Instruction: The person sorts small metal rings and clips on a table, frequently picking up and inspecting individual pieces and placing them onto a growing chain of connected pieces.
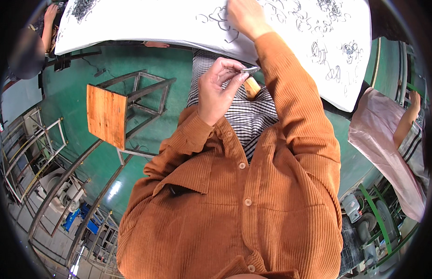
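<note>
Between thumb and fingers of the left hand (217,89), the left grip is clamped on one small metal tool (251,70), whose long axis points rightward from that grip. Beyond it and to its right, the right hand (247,17) is over the white bench (169,25); its fingertips do not show, so its grip cannot be told. Black curled pieces (219,19), too many to count, lie on both sides of this hand, the nearer one. Well left of the left grip stands one wooden-topped stool (106,116).
</note>
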The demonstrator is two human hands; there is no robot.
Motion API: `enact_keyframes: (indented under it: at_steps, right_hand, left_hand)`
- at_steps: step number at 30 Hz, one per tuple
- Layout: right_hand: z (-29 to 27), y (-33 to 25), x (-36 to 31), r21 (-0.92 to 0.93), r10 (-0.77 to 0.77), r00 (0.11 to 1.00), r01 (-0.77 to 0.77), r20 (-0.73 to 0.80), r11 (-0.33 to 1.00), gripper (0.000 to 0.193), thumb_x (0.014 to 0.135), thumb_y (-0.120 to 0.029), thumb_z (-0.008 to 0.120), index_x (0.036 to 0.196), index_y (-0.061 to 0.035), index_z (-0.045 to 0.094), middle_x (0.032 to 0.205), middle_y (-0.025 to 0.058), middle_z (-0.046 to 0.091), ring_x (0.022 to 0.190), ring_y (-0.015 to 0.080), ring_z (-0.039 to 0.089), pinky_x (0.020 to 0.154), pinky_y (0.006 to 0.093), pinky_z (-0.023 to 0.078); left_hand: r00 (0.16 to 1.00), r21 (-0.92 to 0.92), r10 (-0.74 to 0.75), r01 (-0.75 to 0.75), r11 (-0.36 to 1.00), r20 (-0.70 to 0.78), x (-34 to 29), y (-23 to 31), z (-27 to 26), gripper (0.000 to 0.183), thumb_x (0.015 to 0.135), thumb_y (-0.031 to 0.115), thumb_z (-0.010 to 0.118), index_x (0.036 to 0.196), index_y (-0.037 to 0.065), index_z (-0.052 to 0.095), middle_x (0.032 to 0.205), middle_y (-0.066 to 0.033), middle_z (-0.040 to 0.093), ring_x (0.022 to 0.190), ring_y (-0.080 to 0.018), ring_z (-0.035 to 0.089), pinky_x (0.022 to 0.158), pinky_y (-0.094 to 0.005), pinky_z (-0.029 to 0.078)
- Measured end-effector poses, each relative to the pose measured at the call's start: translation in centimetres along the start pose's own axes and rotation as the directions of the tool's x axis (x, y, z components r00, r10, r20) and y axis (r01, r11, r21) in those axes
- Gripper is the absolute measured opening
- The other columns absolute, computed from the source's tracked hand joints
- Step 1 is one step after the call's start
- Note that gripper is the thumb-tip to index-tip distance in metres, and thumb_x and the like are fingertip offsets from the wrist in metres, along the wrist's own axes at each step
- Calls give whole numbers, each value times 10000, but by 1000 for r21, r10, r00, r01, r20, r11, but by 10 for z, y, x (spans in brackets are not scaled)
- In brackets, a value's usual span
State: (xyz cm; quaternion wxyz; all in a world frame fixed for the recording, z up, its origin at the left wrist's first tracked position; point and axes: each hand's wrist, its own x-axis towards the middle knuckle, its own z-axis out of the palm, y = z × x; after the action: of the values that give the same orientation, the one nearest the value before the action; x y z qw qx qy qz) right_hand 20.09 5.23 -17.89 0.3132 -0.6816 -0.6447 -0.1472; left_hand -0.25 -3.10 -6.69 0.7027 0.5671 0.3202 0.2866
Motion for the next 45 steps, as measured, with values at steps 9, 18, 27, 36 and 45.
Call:
enact_keyframes:
  at_steps: [9, 18, 27, 36, 45]
  right_hand:
    - [-146, -25, -20, 532, 570, 637, -763, 519, 368, 170, 892, -122, 662, 963, 31, 685, 779, 66, 685, 618, 97, 634, 576, 212, 496]
    - [-210, -75, -67, 750, 610, 566, -657, 554, -72, 89, 833, -64, 723, 894, -6, 693, 792, 65, 689, 674, 96, 642, 561, 201, 505]
    - [-200, -96, -75, 742, 609, 775, -507, 169, 439, 83, 763, -16, 750, 815, -25, 686, 915, 74, 658, 811, 131, 622, 736, 263, 500]
    - [-200, -107, -80, 705, 567, 817, -463, 105, 537, 120, 752, 12, 718, 821, -48, 640, 903, 65, 673, 897, 202, 651, 1059, 542, 350]
    - [-207, -109, -79, 673, 574, 809, -495, 127, 549, 113, 763, 17, 711, 826, -40, 637, 877, 55, 660, 873, 199, 642, 1032, 500, 396]
  left_hand:
    - [1000, -55, -9, 11, 998, 26, 0, -6, 4, 186, 856, -91, 628, 1008, -23, 546, 984, -85, 624, 914, -107, 618, 812, -220, 509]
    - [1000, -70, -5, 7, 998, 21, 0, 3, 13, 170, 859, -115, 601, 1005, -53, 538, 959, -130, 646, 894, -146, 642, 794, -234, 532]
    - [996, 1, 86, -86, 996, 27, -4, 5, 22, 182, 834, -110, 638, 990, -46, 570, 976, -116, 653, 914, -149, 649, 827, -258, 544]
    - [905, 689, 421, -268, 674, -61, 122, 3, -91, 205, 857, 33, 626, 1047, 52, 702, 927, -56, 699, 898, -148, 662, 752, -286, 537]
    - [763, 971, 613, -239, -29, 206, 248, 9, -124, 288, 777, 93, 677, 1065, 75, 675, 920, -161, 669, 825, -360, 633, 807, -442, 497]
